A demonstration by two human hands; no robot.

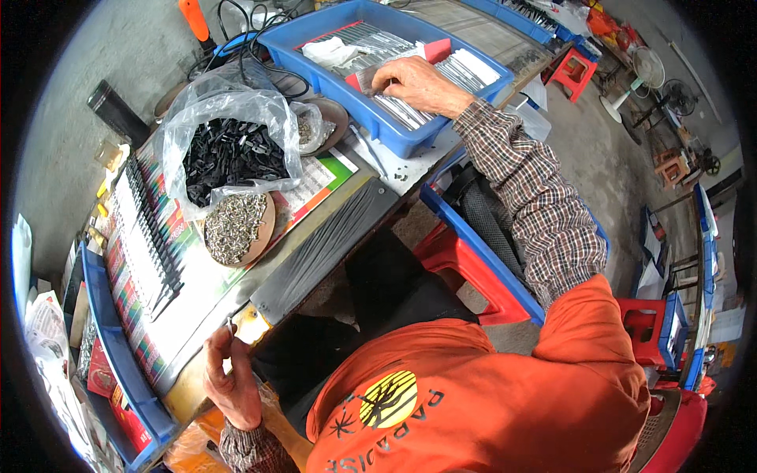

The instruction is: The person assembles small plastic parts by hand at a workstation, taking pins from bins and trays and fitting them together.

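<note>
My right hand (422, 83) reaches into a blue plastic tray (335, 88), fingers curled down among thin silvery metal strips (467, 69). What its fingertips grip, if anything, is hidden. Down at the table's near edge, my left hand (233, 382) is pinched, with a tiny pale bit showing at the fingertips, too small to name. Beyond it stands a round dish of small metal fasteners (235, 227). Behind that dish, an open clear plastic bag (277, 130) holds many black plastic parts (233, 160). Black-ended strips (146, 236) lie in a row at the left.
A dark pad (315, 252) covers the table edge before me. A blue bin (118, 339) stands at the left, and a black cylinder (117, 110) near the wall. Cables (252, 39) lie behind the bag. A red stool (473, 276) is under a blue crate at the right.
</note>
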